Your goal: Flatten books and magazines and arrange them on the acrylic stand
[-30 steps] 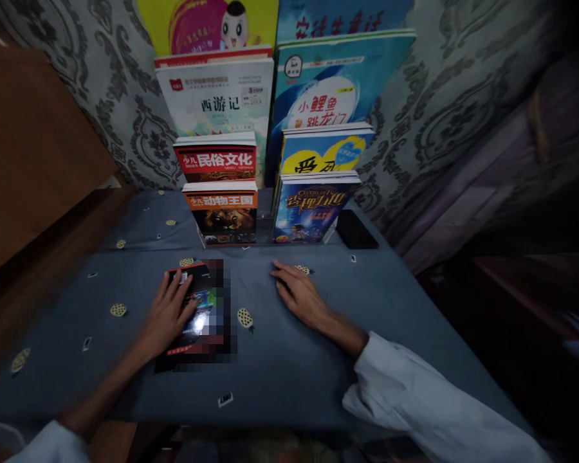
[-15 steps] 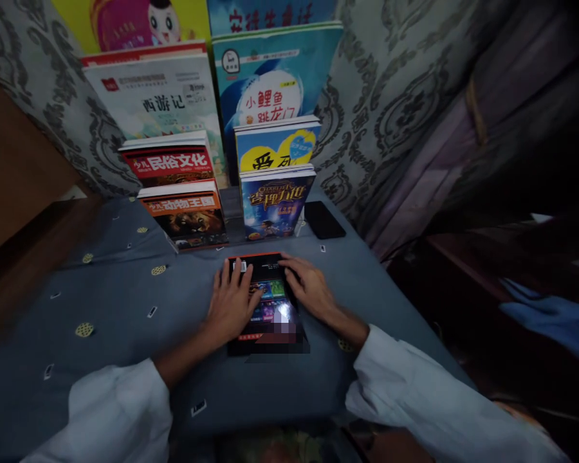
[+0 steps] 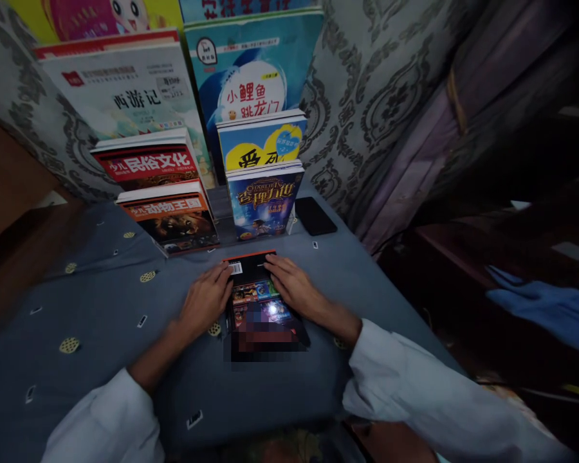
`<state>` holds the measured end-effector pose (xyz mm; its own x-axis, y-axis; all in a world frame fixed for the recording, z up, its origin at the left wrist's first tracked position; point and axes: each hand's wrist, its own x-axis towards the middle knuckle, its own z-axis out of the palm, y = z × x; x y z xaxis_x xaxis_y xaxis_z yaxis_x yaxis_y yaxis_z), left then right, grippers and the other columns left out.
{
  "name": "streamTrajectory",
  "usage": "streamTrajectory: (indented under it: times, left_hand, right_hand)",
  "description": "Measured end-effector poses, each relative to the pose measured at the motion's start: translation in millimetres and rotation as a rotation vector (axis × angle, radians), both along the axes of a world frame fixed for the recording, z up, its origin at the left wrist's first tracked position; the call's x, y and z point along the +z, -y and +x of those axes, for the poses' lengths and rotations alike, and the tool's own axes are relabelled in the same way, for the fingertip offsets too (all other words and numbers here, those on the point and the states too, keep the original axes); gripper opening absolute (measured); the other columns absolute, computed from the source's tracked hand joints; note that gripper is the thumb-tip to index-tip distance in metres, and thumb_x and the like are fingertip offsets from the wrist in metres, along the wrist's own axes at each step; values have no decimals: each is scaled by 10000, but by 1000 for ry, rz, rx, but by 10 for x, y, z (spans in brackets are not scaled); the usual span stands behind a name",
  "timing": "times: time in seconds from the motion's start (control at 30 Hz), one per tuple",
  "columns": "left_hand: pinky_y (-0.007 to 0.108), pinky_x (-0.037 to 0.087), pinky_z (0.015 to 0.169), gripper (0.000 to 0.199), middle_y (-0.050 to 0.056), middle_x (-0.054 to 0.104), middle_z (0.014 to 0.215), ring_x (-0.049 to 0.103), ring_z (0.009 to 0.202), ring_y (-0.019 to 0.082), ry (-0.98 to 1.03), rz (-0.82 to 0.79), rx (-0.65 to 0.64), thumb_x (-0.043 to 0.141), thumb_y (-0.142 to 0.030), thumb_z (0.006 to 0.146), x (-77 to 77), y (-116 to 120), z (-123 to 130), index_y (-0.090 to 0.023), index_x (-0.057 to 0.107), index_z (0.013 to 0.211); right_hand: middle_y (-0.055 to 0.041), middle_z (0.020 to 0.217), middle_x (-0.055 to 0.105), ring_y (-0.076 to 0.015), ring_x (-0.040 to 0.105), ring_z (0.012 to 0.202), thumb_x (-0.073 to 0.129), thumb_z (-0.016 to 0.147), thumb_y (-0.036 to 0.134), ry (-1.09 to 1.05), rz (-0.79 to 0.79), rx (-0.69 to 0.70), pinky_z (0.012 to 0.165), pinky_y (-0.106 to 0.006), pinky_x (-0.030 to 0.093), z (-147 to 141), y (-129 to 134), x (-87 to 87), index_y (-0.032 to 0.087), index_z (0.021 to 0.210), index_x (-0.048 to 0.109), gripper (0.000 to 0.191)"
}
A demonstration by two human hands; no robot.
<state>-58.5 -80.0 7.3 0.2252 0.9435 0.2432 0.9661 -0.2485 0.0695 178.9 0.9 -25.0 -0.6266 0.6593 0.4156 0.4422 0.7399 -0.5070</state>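
Note:
A dark book (image 3: 251, 276) with a barcode and small coloured pictures lies flat on the grey-blue cloth. Its lower part is blurred out by blocks. My left hand (image 3: 207, 299) rests along the book's left edge, fingers stretched and close together, the tips by the barcode. On the upper right of the cover lies my right hand (image 3: 296, 289), its fingers extended over the edge. Neither hand lifts the book. Just behind it stand an orange-titled book with a lion (image 3: 181, 222) and a blue book with gold lettering (image 3: 263, 202).
Behind these stand a red book (image 3: 149, 164), a yellow-and-blue book (image 3: 260, 141), a pale book (image 3: 120, 90) and a teal book (image 3: 255, 58). A black phone (image 3: 316, 216) lies right of them. Patterned curtain (image 3: 390, 96) hangs behind. Blue cloth (image 3: 545, 308) lies at far right.
My left hand has slid left off the cover's pictures to the book's left edge. My right hand stays at the upper right. The whole view has shifted a little.

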Motion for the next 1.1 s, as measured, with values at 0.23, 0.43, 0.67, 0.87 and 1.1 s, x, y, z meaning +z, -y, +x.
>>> streamTrajectory:
  times: [0.23, 0.43, 0.67, 0.87, 1.1]
  left_hand:
    - [452, 491, 1033, 326, 155, 636, 1319, 601, 1235, 275, 16, 43, -34, 393, -216, 1006, -41, 2, -21, -145, 596, 1251]
    - [436, 481, 1025, 341, 146, 628, 1345, 596, 1254, 266, -4, 60, -19, 384, -190, 996, -73, 4, -7, -171, 590, 1266]
    - [425, 482, 1011, 311, 142, 665, 1246, 632, 1170, 253, -38, 39, -52, 384, -136, 972, -39, 7, -26, -160, 606, 1188]
    - [428, 462, 1036, 345, 149, 624, 1337, 602, 1235, 261, -40, 50, -48, 388, -150, 974, -65, 6, -33, -169, 571, 1265]
    - [425, 482, 1004, 335, 164, 639, 1322, 624, 1215, 274, -67, 86, -58, 395, -135, 984, -83, 7, -25, -128, 571, 1270]
  right_hand:
    - [-137, 1376, 639, -281, 553, 1336, 453, 963, 170, 55, 39, -3, 1143, -558, 441, -25, -24, 30, 178, 1278, 663, 379]
    - [-159, 1464, 561, -275, 467, 1416, 502, 978, 236, 113, 9, 159, 1178, -542, 389, -310, 75, 205, 166, 1421, 535, 450]
    - [-205, 1573, 406, -273, 313, 1499, 571, 950, 261, 187, -1, 317, 1225, -482, 327, -636, 67, 271, 88, 1541, 333, 661]
    - [-246, 1551, 418, -299, 328, 1490, 598, 947, 320, 237, 25, 295, 1217, -489, 334, -595, 50, 276, 39, 1518, 362, 679]
    - [-230, 1544, 437, -308, 346, 1482, 600, 949, 425, 228, 31, 254, 1207, -509, 343, -468, -1, 241, 73, 1505, 407, 686]
